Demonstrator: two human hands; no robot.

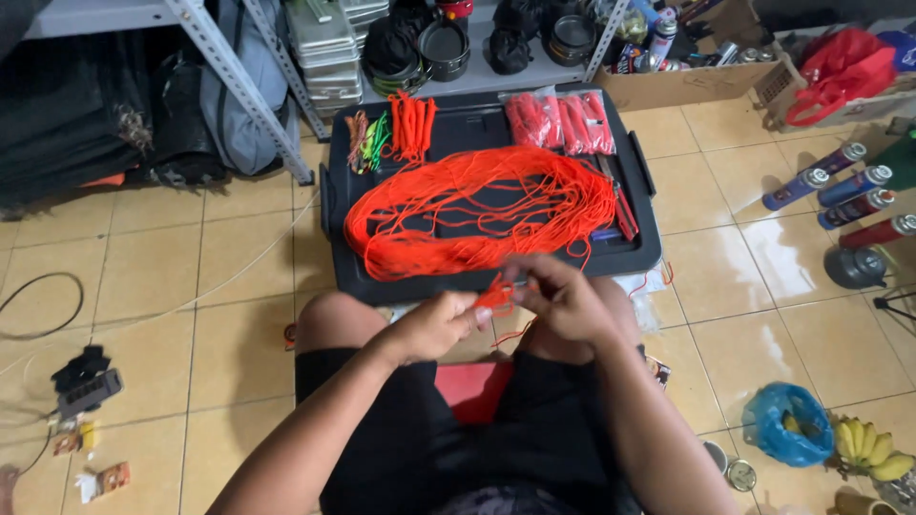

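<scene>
2 bare arms are seen, with no sleeves on them. The left hand (434, 324) and the right hand (563, 300) are bare too; no gloves, rings or watch can be seen. Short black pants are worn, and they stop above the knees. The 2 knees are left bare. At the very bottom of the view, a bit of dark cloth with a faint pattern is seen, but what it is cannot be told.
</scene>
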